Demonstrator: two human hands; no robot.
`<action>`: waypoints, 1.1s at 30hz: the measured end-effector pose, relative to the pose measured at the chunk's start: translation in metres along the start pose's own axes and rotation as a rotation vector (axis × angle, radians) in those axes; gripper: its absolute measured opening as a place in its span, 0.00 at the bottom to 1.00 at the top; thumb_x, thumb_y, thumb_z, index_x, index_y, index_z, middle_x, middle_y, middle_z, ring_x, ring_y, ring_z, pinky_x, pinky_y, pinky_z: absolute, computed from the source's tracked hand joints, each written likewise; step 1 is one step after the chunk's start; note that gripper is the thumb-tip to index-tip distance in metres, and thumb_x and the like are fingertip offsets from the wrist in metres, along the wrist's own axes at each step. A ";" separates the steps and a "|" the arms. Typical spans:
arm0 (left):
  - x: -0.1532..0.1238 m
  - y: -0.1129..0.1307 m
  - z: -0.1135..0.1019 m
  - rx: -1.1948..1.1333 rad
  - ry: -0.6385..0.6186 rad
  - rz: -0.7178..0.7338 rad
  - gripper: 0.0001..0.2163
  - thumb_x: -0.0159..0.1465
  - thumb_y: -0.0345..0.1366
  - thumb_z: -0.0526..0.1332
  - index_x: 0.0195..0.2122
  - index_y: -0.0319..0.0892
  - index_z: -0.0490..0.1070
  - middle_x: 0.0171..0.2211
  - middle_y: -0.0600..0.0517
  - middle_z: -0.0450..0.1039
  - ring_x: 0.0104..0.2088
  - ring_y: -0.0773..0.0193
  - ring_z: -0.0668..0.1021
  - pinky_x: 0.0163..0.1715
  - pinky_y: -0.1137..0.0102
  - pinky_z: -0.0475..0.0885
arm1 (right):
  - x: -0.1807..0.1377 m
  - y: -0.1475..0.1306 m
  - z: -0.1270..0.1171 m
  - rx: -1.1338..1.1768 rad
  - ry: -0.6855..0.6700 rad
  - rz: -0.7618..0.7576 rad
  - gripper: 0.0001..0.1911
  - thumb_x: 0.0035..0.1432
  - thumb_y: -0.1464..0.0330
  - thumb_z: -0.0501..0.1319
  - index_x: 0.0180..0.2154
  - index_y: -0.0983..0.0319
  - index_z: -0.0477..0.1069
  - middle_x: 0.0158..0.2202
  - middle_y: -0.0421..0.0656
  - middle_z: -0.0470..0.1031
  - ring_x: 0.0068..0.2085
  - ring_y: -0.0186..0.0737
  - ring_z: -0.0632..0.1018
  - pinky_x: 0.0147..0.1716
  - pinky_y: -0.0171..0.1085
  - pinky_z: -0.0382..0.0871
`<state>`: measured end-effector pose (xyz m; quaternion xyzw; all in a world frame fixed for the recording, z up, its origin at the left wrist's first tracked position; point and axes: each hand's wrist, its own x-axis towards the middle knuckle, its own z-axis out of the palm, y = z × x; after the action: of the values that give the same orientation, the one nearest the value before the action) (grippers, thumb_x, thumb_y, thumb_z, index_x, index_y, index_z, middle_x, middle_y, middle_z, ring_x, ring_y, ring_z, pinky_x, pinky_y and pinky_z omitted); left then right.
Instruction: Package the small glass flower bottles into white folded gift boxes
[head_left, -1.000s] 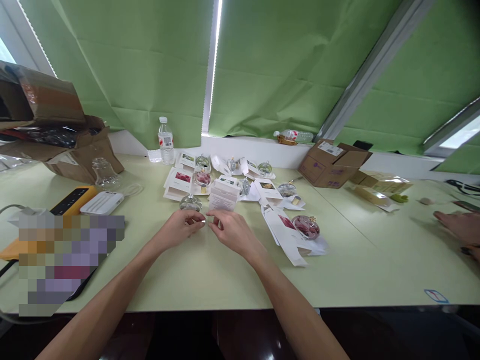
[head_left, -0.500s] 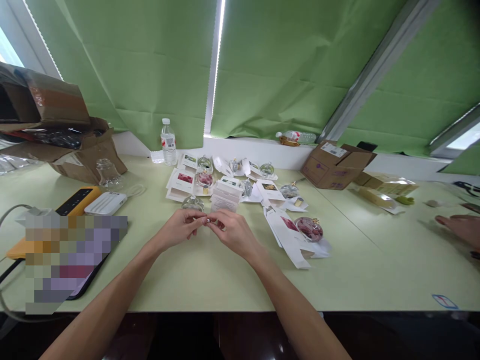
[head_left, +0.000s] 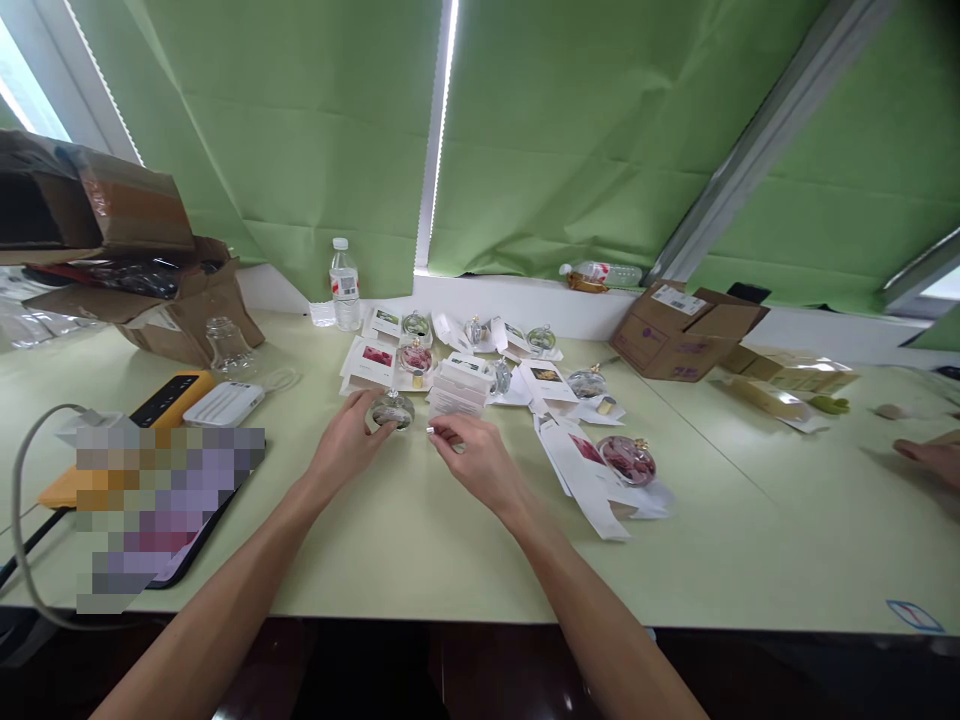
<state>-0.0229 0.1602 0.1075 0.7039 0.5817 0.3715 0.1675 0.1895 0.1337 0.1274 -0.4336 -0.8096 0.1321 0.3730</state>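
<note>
My left hand (head_left: 348,436) has its thumb and fingers around the side of a round clear glass bottle (head_left: 394,410) standing on the table. Between the thumb and fingertips of my right hand (head_left: 471,452) is a small silvery-white piece (head_left: 430,430), too small to name exactly. A white printed carton (head_left: 457,388) stands just beyond my right fingers. Around it are opened white cartons with similar round bottles, among them a pink-filled bottle (head_left: 415,357) behind and another pink-filled bottle (head_left: 628,460) to the right.
On the left are a phone (head_left: 180,560), a white power bank (head_left: 223,403), a yellow-and-black device (head_left: 169,395) and an open cardboard box (head_left: 180,325). A water bottle (head_left: 345,290) stands at the back. Another cardboard box (head_left: 675,325) and another person's hand (head_left: 930,460) are at right.
My hands were together at a small piece and have moved apart. My left hand has gone to the glass bottle, while the small piece is in my right fingertips. The view has shifted slightly.
</note>
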 end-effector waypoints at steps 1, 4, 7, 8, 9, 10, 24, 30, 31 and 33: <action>0.000 -0.001 0.001 0.011 -0.016 0.006 0.24 0.62 0.45 0.60 0.59 0.48 0.63 0.55 0.48 0.67 0.24 0.68 0.73 0.34 0.69 0.70 | 0.000 0.000 0.000 0.000 0.002 -0.002 0.08 0.63 0.71 0.56 0.42 0.60 0.73 0.37 0.43 0.77 0.37 0.38 0.77 0.39 0.37 0.71; 0.002 -0.004 0.002 0.020 -0.018 0.010 0.22 0.63 0.45 0.59 0.58 0.48 0.64 0.53 0.49 0.70 0.26 0.67 0.74 0.33 0.69 0.69 | 0.000 0.000 0.000 -0.001 -0.002 0.000 0.08 0.63 0.71 0.56 0.41 0.60 0.73 0.36 0.43 0.77 0.36 0.37 0.76 0.38 0.36 0.71; 0.003 -0.005 -0.001 0.002 -0.024 0.016 0.19 0.64 0.46 0.57 0.54 0.47 0.67 0.51 0.49 0.72 0.28 0.65 0.74 0.33 0.70 0.69 | 0.001 -0.001 -0.001 0.000 0.002 -0.001 0.08 0.62 0.72 0.56 0.41 0.61 0.73 0.35 0.42 0.76 0.35 0.37 0.76 0.38 0.36 0.71; 0.003 -0.005 -0.002 -0.004 -0.036 0.020 0.19 0.64 0.47 0.56 0.53 0.46 0.68 0.50 0.49 0.72 0.28 0.65 0.74 0.33 0.70 0.69 | 0.001 -0.001 -0.002 -0.001 0.007 -0.001 0.08 0.62 0.72 0.56 0.41 0.60 0.72 0.35 0.42 0.76 0.35 0.37 0.76 0.38 0.36 0.71; 0.003 -0.005 -0.003 -0.010 -0.050 0.025 0.19 0.64 0.48 0.56 0.52 0.46 0.68 0.49 0.49 0.73 0.28 0.65 0.75 0.33 0.70 0.69 | 0.000 -0.001 -0.002 0.000 0.014 -0.003 0.08 0.62 0.72 0.57 0.41 0.60 0.72 0.35 0.42 0.76 0.35 0.37 0.76 0.38 0.36 0.71; 0.003 -0.005 -0.003 -0.018 -0.063 0.029 0.18 0.64 0.49 0.56 0.51 0.46 0.68 0.48 0.49 0.73 0.28 0.65 0.75 0.33 0.69 0.69 | 0.000 -0.001 -0.002 0.002 0.021 -0.006 0.08 0.62 0.73 0.57 0.41 0.60 0.72 0.35 0.42 0.76 0.35 0.37 0.76 0.38 0.36 0.71; 0.005 -0.004 -0.007 -0.224 -0.184 -0.001 0.19 0.61 0.51 0.59 0.48 0.46 0.67 0.47 0.48 0.72 0.24 0.68 0.75 0.24 0.71 0.70 | -0.001 0.008 0.008 0.081 0.085 -0.096 0.10 0.59 0.75 0.58 0.42 0.59 0.73 0.36 0.43 0.77 0.34 0.38 0.77 0.36 0.38 0.74; 0.004 -0.003 -0.013 -0.244 -0.219 0.033 0.18 0.60 0.50 0.59 0.47 0.45 0.69 0.46 0.48 0.72 0.24 0.68 0.74 0.25 0.70 0.71 | -0.001 0.009 0.013 0.065 0.051 -0.111 0.10 0.59 0.74 0.59 0.42 0.59 0.73 0.35 0.43 0.77 0.33 0.39 0.77 0.36 0.39 0.74; 0.004 -0.004 -0.013 -0.247 -0.223 0.036 0.18 0.60 0.50 0.59 0.47 0.45 0.68 0.45 0.48 0.72 0.24 0.68 0.74 0.25 0.71 0.71 | -0.001 0.009 0.013 0.061 0.052 -0.112 0.10 0.59 0.74 0.59 0.42 0.59 0.73 0.35 0.43 0.77 0.34 0.39 0.77 0.37 0.39 0.74; 0.004 -0.004 -0.014 -0.257 -0.234 0.033 0.18 0.61 0.50 0.59 0.47 0.46 0.68 0.46 0.49 0.72 0.24 0.68 0.74 0.22 0.72 0.69 | -0.001 0.009 0.014 0.058 0.063 -0.113 0.10 0.59 0.75 0.58 0.42 0.59 0.73 0.35 0.43 0.77 0.34 0.39 0.77 0.37 0.40 0.74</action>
<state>-0.0355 0.1623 0.1159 0.7247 0.4943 0.3610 0.3164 0.1854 0.1400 0.1129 -0.3802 -0.8165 0.1207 0.4174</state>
